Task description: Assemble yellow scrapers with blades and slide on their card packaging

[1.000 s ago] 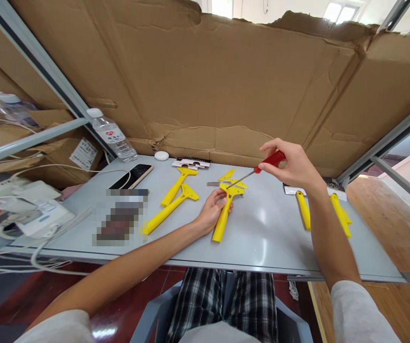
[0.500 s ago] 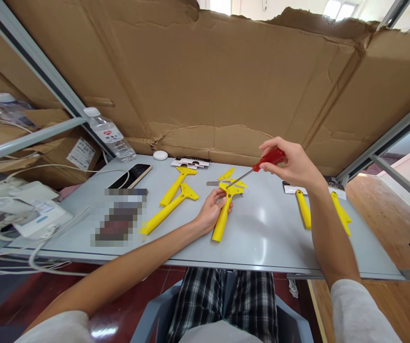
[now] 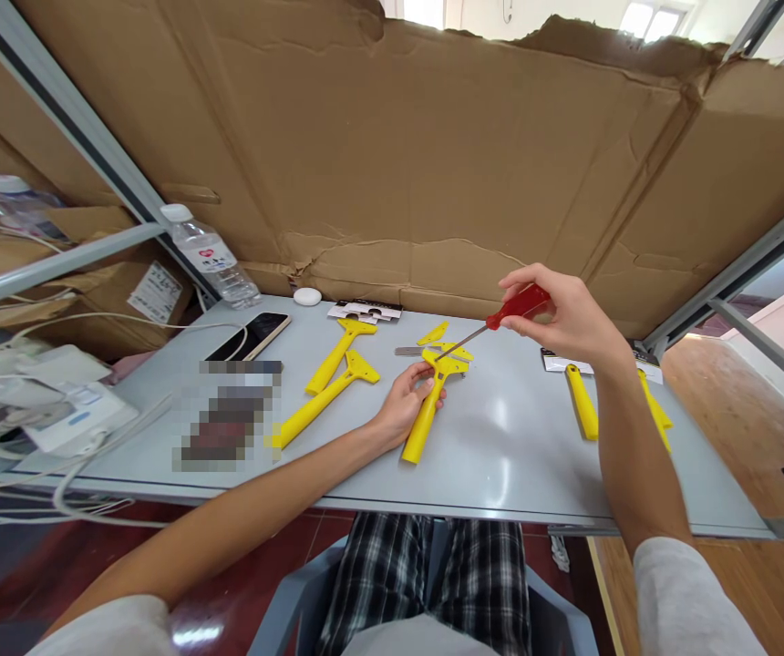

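The tip of the screwdriver point(image 3: 501, 317) meets the head of the yellow scraper point(image 3: 421, 424), but whether it sits in a screw is too small to tell; the left fingers pass partly out of sight behind that scraper's neck. The head also covers part of the loose yellow pieces point(image 3: 434, 333) and grey blade point(image 3: 407, 352) just beyond it. A pixelated patch point(image 3: 232, 419) swallows the near end of one left-side scraper point(image 3: 316, 410), and the right forearm partly hides a scraper point(image 3: 653, 405) on the right. The grey table point(image 3: 529, 437) has a glossy top, with a phone point(image 3: 250, 337), a slanted bottle point(image 3: 211, 260) and a round white object point(image 3: 307, 297) toward its far left; white cables and plugs point(image 3: 84, 415) crowd the left edge. Tall cardboard point(image 3: 433, 155) with a torn top backs it, a window showing above. The left hand point(image 3: 407, 401) grips the held scraper near its neck, just above the table's middle, handle toward the person. The right hand point(image 3: 562, 314) is raised, wrist bent, its fingers curled around the red screwdriver handle, the shaft slanting down to the left
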